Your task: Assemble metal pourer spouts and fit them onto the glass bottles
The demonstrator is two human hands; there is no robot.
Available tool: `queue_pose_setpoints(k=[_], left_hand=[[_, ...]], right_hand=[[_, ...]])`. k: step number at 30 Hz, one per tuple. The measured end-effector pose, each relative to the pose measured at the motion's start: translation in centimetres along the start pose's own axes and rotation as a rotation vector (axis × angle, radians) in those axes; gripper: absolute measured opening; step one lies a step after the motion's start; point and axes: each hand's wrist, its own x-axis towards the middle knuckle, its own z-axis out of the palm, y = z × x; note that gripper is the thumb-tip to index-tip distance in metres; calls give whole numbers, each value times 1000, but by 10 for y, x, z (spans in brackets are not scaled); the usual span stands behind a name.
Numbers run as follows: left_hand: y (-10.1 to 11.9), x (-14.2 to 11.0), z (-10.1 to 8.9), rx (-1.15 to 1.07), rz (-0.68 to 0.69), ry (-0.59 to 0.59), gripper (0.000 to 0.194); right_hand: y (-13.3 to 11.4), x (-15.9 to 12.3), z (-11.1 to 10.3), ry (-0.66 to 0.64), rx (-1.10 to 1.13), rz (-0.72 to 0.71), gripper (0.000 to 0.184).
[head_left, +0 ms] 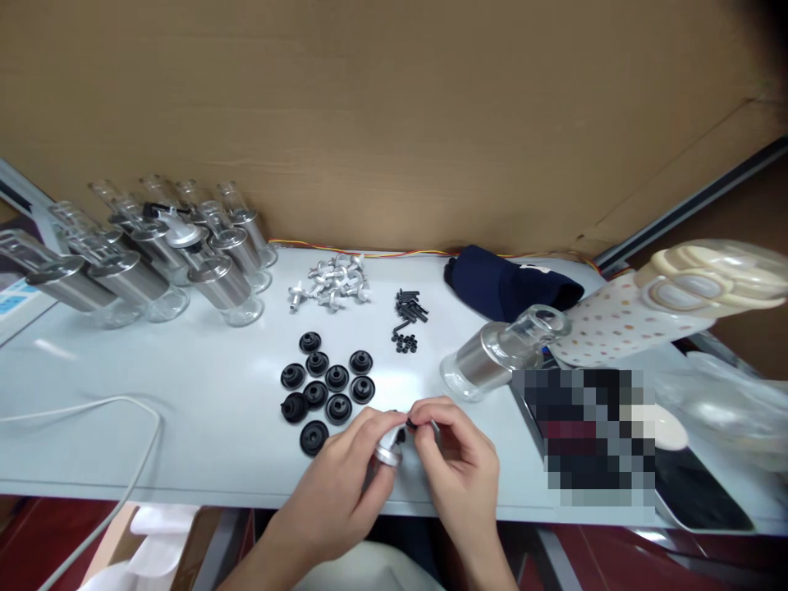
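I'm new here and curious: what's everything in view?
Sleeved bottles: several, clear-silver, left; one right
Fittings: pile, silver, back centre
Round caps: ten, black, centre
Tubes: pile, black, beside fittings
Rings: cluster, black, near tubes
Cloth: one, navy, back right
Tumbler: one, spotted white, right
Plastic bag: one, clear, right
Flat slab: one, black, right
Cable: one, white, left
Cardboard: one, brown, behind
Table: one, pale, beneath
Spout: one, silver, left grip
Left hand, right hand: two, bare, front
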Motion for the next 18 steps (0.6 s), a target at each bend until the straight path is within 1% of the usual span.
queue_pose_setpoints(k=[4,8,12,18], left_hand=[[-2,-2,2,15,14,24,36],[-5,-6,4,51,-12,58,34],[-5,-5,2,7,0,16,37],[-1,-2,-2,-68,-11,-44,40]], right_hand=[[0,1,-1,-1,9,8,20],[1,0,-2,-9,13,24,21],[0,0,-3,-23,11,46,21],[1,0,-3,-43,13,28,21]])
